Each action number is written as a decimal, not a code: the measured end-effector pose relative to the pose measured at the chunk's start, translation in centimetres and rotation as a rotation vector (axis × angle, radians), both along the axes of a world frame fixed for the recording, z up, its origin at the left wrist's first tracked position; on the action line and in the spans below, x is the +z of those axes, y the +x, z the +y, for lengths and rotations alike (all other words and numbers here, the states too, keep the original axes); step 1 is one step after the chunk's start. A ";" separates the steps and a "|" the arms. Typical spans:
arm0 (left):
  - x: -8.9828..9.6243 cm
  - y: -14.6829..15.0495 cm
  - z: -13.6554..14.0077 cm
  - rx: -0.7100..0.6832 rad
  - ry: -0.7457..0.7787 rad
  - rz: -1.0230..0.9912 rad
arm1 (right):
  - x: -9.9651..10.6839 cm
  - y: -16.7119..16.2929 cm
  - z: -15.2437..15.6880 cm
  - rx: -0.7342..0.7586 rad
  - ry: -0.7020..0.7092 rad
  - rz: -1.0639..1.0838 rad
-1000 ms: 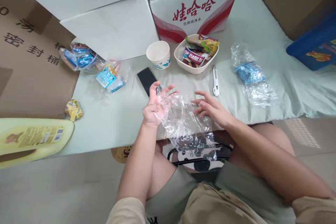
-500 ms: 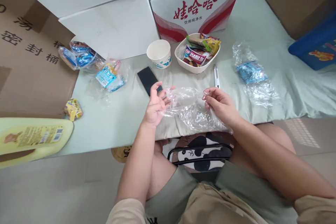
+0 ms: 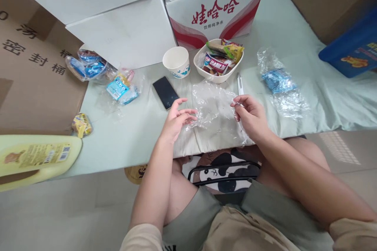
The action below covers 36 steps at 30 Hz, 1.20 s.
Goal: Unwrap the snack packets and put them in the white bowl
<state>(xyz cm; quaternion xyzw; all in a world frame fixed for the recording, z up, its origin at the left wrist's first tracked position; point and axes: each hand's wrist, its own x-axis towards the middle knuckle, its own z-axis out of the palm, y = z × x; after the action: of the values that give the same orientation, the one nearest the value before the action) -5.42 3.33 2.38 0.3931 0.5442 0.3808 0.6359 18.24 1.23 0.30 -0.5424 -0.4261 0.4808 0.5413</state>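
The clear plastic bag [image 3: 216,110] is hard to read: it is transparent and wrinkled, so its edges melt into the pale green surface [image 3: 132,133], and whether anything is inside I cannot tell. The pen-like white tool [image 3: 239,84] behind it is partly covered by the right hand [image 3: 250,117]. The yellow bottle [image 3: 35,157], far left of the bag, is cut by the picture edge.

The bag lies spread on the surface near its front edge, in front of the white snack bowl [image 3: 218,64], between both hands. It looks thin, glossy and creased. The right hand pinches the bag's right edge with thumb and fingertips. The left hand [image 3: 175,119] has its fingers loosely open, the tips touching the bag's left edge; a firm grip I cannot confirm.

Half a second ago the bag was bunched and lifted between the hands; now it is flatter and wider. The black phone [image 3: 165,92] and paper cup [image 3: 176,61], left behind the bag, stay in place.
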 end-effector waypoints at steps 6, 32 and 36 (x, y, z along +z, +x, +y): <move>0.0 -0.1 0.2 0.092 0.055 -0.050 | 0.5 0.4 0.2 -0.009 -0.030 -0.010; 0.1 -1.9 0.5 0.340 0.352 -0.060 | 0.8 1.4 0.9 -0.020 0.028 -0.016; 0.2 -2.4 0.5 0.374 0.366 -0.041 | 0.9 1.7 1.0 -0.019 0.015 -0.026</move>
<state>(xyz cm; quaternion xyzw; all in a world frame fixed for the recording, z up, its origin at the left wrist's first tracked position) -7.78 3.86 2.58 0.3863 0.5167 0.5916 0.4835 19.91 2.25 1.20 -0.5487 -0.4315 0.4653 0.5443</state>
